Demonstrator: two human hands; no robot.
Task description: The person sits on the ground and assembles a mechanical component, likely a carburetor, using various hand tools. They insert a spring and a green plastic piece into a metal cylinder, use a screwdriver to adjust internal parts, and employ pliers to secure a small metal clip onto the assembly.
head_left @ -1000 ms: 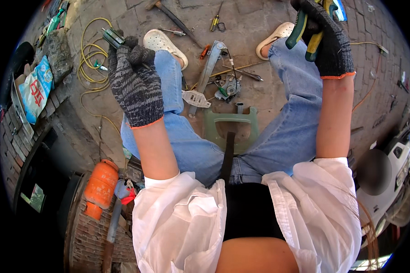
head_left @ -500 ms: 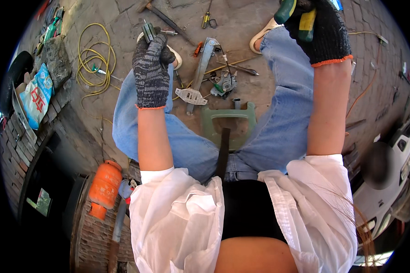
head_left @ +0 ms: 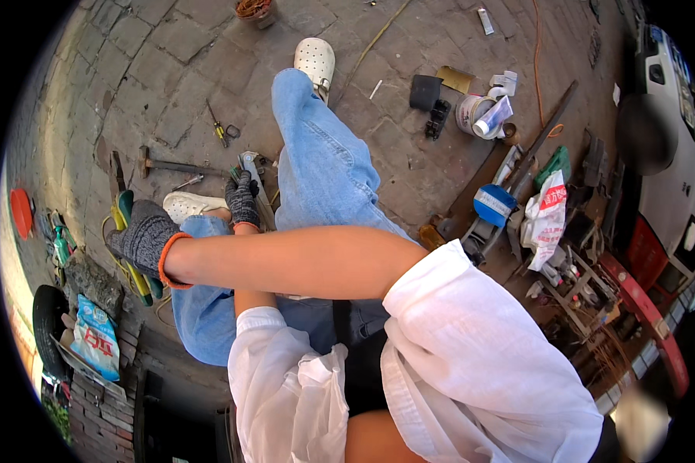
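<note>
My right forearm crosses over my left. My right hand (head_left: 143,238), in a dark knitted glove with an orange cuff, is closed round large pliers (head_left: 123,202) with green and yellow handles. The dark jaws point away from me, and the handle ends show below the glove. Farther right, my left hand (head_left: 242,201), gloved too, is closed on a small greenish metal part (head_left: 235,174), mostly hidden by the fingers. Beside it a grey metal arm (head_left: 252,166) lies on the ground, partly behind my knee.
A hammer (head_left: 185,166) and a yellow-handled screwdriver (head_left: 220,131) lie beyond my hands. A tin can (head_left: 475,114), a blue round lid (head_left: 494,204) and a white bag (head_left: 546,220) sit to the right. At left are a tyre (head_left: 50,320) and a blue bag (head_left: 96,336).
The view has swung to the right. My right hand has brought the pliers across to the left, past my left hand. My left hand still holds the small metal part.
</note>
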